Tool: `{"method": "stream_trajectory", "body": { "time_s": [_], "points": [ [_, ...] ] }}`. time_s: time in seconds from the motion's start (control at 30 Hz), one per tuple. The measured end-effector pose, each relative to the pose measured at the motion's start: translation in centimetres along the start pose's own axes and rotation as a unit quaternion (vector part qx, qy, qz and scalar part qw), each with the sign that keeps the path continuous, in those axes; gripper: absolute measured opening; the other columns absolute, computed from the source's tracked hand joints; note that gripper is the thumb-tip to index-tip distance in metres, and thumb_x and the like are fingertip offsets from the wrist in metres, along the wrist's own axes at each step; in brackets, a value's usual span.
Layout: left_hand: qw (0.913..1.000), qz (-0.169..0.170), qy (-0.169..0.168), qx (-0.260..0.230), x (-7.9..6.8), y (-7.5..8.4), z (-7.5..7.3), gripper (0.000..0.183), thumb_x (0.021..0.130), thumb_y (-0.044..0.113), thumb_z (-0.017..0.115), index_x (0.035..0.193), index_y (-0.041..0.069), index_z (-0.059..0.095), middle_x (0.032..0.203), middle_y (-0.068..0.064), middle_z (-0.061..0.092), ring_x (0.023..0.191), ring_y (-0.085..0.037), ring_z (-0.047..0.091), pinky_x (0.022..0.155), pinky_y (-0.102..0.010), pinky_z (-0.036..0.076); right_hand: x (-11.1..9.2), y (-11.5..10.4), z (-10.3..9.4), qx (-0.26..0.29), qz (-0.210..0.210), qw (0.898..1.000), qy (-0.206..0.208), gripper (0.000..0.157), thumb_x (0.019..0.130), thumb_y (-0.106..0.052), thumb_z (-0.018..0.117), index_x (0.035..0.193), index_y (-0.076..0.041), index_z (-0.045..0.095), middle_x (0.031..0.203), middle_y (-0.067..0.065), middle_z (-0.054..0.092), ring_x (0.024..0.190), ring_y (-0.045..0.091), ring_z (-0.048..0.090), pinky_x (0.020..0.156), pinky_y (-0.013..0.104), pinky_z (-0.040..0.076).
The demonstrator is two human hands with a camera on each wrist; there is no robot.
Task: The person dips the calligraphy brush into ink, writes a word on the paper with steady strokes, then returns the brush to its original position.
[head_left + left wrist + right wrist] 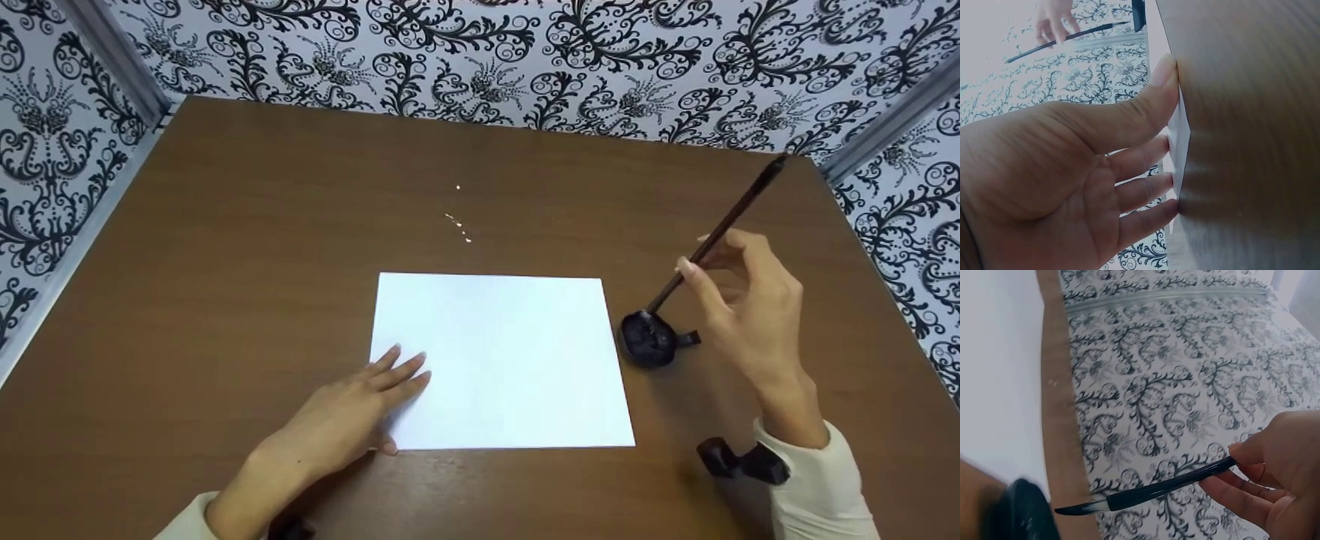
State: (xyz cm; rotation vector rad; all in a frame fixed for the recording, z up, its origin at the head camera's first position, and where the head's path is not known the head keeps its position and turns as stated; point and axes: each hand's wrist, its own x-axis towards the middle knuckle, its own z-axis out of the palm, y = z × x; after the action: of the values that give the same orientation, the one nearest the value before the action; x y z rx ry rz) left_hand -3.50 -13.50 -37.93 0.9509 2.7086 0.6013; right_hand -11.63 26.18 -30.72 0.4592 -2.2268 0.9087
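My right hand (750, 307) pinches a dark-handled paintbrush (739, 210) between thumb and fingers. In the right wrist view, the brush (1168, 486) has a dark pointed tip with a pale band of bristles behind it. Below that tip, a small round black pot (649, 340) with a short stub handle stands to the right of a blank white sheet of paper (510, 360); its contents cannot be made out. My left hand (345, 409) rests on the sheet's lower left part, fingers spread and thumb at the near edge. The left wrist view shows that hand (1072, 169) from the palm side.
A brown wooden table (225, 300) bears all these things. Small pale flecks (459, 224) lie beyond the sheet. Black-and-white patterned wallpaper (480, 67) surrounds the table's far side. A black wrist device (742, 461) sits at the right sleeve.
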Motion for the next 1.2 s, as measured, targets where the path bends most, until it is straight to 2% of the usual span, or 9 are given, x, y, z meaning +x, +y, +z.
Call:
{"method": "stream_trajectory", "body": {
  "time_s": [0.17,0.37,0.53,0.7,0.9,1.2],
  "points": [
    [1.0000,0.004,0.002,0.005,0.0,0.0,0.2,0.081,0.071,0.037,0.066,0.142,0.006,0.044,0.152,-0.009,0.032,0.138,-0.037,0.027,0.071,-0.045,0.054,1.3,-2.3,1.8,0.076,0.017,0.997,0.010,0.032,0.077,0.010,0.073,0.104,0.012,0.056,0.089,0.014,0.065,0.082,0.004,0.066,0.065,0.017,0.052],
    [0.9999,0.008,0.008,0.013,0.1,0.0,0.2,0.082,0.069,0.037,0.067,0.142,0.006,0.045,0.152,-0.009,0.032,0.137,-0.037,0.028,0.065,-0.041,0.055,2.5,-5.0,5.5,0.155,0.003,0.988,-0.007,0.030,0.080,0.004,0.072,0.102,0.011,0.054,0.088,0.010,0.065,0.079,0.012,0.068,0.067,0.026,0.055],
    [0.9996,0.010,0.013,0.023,0.1,0.1,0.2,0.083,0.068,0.038,0.067,0.141,0.006,0.046,0.151,-0.010,0.034,0.136,-0.038,0.030,0.062,-0.041,0.055,3.0,-6.8,8.8,0.195,-0.026,0.980,-0.028,0.028,0.083,-0.003,0.072,0.100,0.010,0.053,0.087,0.012,0.063,0.080,0.017,0.069,0.067,0.028,0.055],
    [0.9994,0.005,0.013,0.032,0.1,0.1,0.2,0.084,0.067,0.040,0.067,0.141,0.008,0.046,0.151,-0.007,0.034,0.137,-0.036,0.030,0.056,-0.038,0.053,3.3,-8.0,12.1,0.221,-0.052,0.973,-0.044,0.026,0.085,-0.007,0.071,0.099,0.006,0.053,0.087,0.009,0.063,0.079,0.017,0.068,0.063,0.027,0.055],
    [0.9992,0.001,0.009,0.038,0.2,0.1,0.3,0.084,0.066,0.037,0.072,0.141,0.009,0.047,0.151,-0.006,0.035,0.138,-0.033,0.030,0.057,-0.037,0.053,3.3,-8.7,15.5,0.237,-0.069,0.968,-0.036,0.026,0.086,-0.007,0.070,0.100,0.006,0.051,0.086,0.010,0.063,0.077,0.017,0.067,0.063,0.027,0.055],
    [0.9993,-0.005,0.012,0.036,0.3,0.0,0.3,0.084,0.065,0.034,0.075,0.140,0.009,0.049,0.151,-0.005,0.036,0.137,-0.032,0.031,0.060,-0.040,0.054,2.9,-8.9,18.6,0.221,-0.114,0.968,-0.043,0.026,0.088,-0.006,0.067,0.104,0.006,0.050,0.088,0.012,0.062,0.077,0.018,0.066,0.061,0.023,0.054]
  ]
}}
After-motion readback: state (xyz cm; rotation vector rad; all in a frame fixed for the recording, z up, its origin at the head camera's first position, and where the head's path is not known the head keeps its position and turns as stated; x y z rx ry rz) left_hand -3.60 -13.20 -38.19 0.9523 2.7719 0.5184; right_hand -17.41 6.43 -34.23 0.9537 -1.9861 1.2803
